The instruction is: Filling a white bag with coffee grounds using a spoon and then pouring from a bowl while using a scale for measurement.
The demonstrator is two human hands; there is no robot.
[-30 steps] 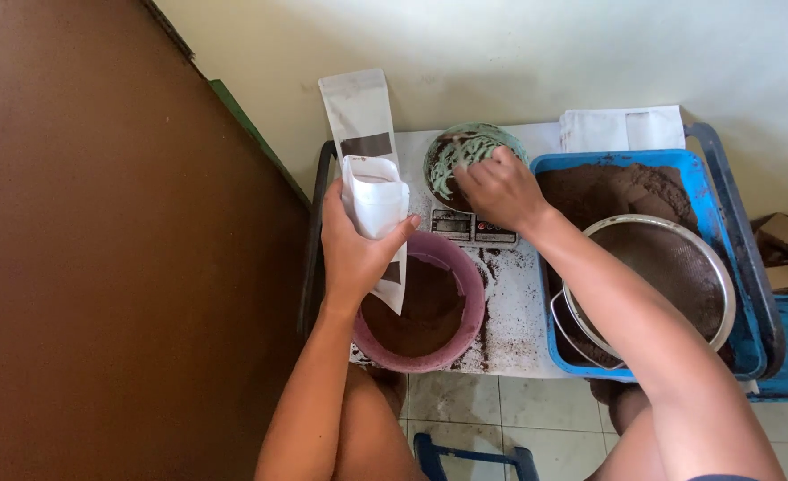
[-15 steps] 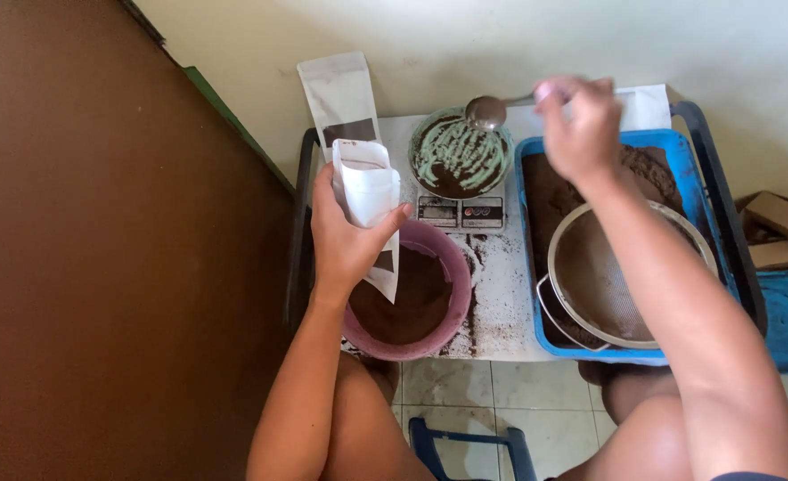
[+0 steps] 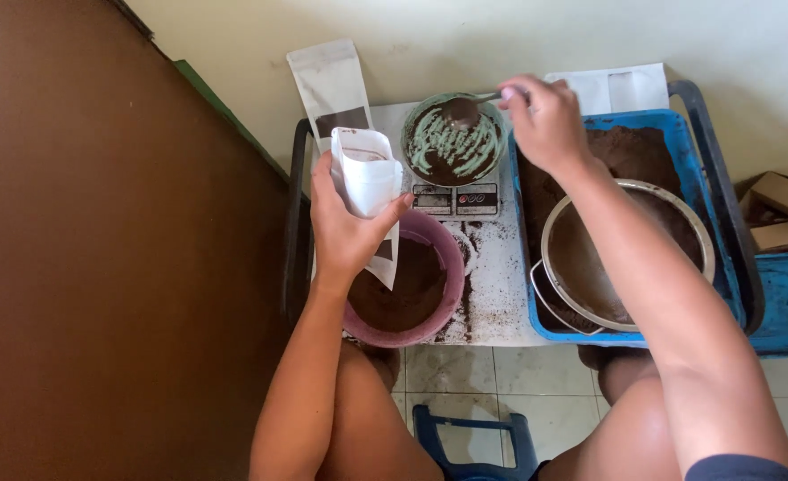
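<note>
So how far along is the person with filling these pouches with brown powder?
Done: a sealed-looking white pouch lies flat at the back. In hand: the left hand holds an open white pouch over the pink round bowl of powder, while the right hand holds a metal spoon over the green dish on the scale. Left: much powder remains in the blue tray.

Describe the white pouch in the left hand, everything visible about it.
The white pouch is a small stand-up bag of smooth, slightly glossy material, with a dark panel low on its front. Its top is open and brown powder shows inside. It stands roughly upright, leaning a little, held above the pink bowl of brown powder and in front of the scale. The left hand grips it from the side and back, thumb across the front. Nothing else touches it.
</note>
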